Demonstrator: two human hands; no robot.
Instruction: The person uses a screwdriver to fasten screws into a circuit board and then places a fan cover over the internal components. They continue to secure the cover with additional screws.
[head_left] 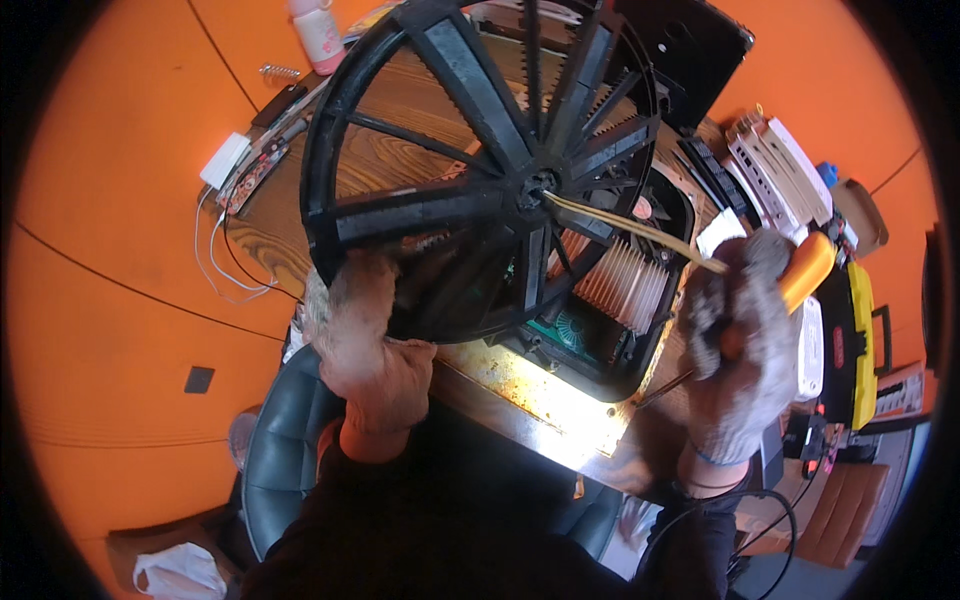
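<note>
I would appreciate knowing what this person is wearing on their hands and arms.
The right hand wears a pale grey knitted work glove with darker patches and a cuff. The left hand seems gloved too, though blur hides its weave. Both arms have dark, plain-looking sleeves, ending short of the wrists.

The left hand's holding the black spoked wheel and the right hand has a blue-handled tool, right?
No: in the head view, the tool in the right hand is orange-handled, not blue. The left hand holds the black spoked wheel.
</note>
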